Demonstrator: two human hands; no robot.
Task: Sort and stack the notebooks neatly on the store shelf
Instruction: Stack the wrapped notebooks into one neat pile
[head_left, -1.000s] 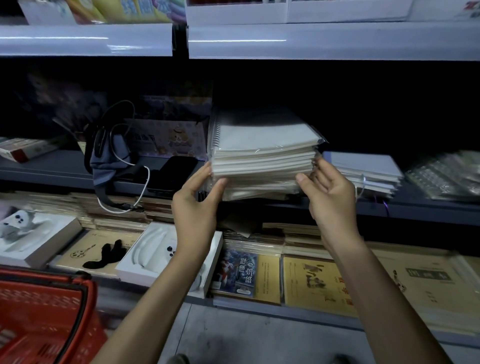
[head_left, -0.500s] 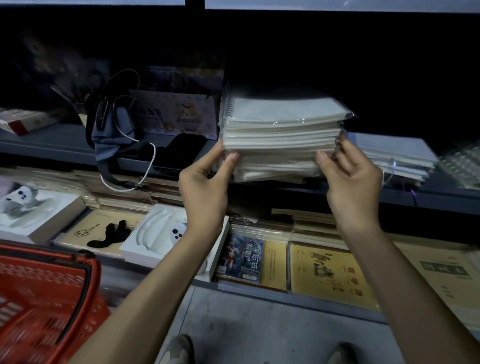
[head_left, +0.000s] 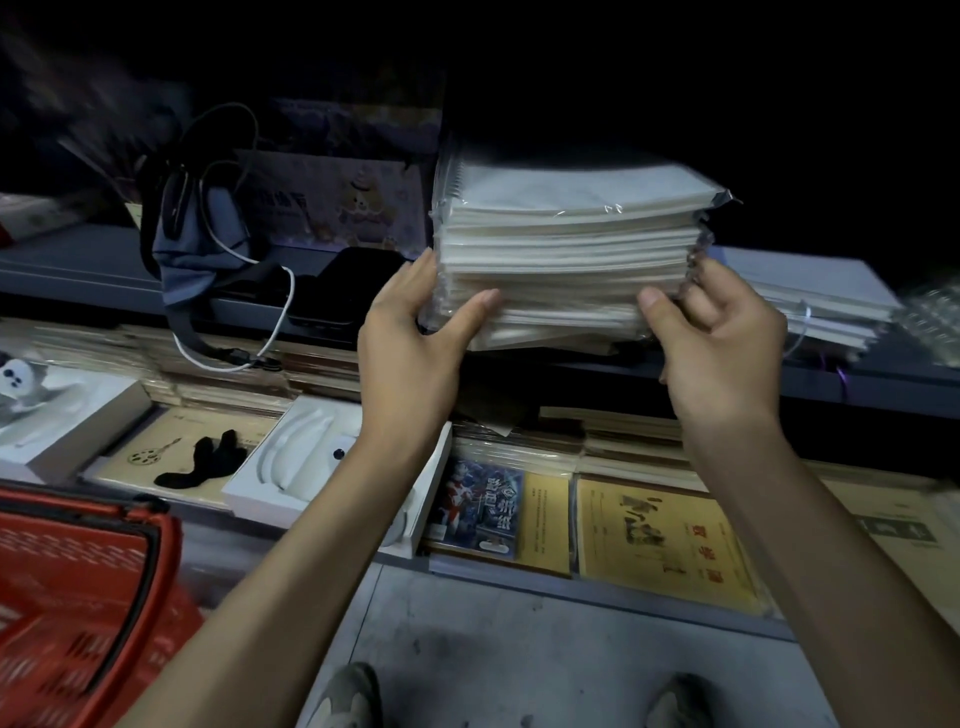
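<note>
A tall stack of white spiral notebooks in clear plastic wrap (head_left: 566, 244) stands at the front of the dark grey shelf (head_left: 78, 265). My left hand (head_left: 415, 338) grips the stack's lower left corner, thumb across the front edges and fingers behind the side. My right hand (head_left: 722, 338) holds the lower right corner, thumb on the front and fingers curled at the spiral side. A lower stack of white notebooks (head_left: 821, 296) lies on the shelf just right of it.
A blue pouch with cables (head_left: 197, 239) and a black case (head_left: 358, 280) lie left of the stack. Below, yellow booklets (head_left: 660, 540), white boxes (head_left: 306, 467) and a black glove (head_left: 202, 462) fill the lower shelf. A red basket (head_left: 72, 603) stands at bottom left.
The view has tilted down and drawn closer to the shelf. Both hands stay on the tall stack's sides, with the thumbs now curled further onto its front edges.
</note>
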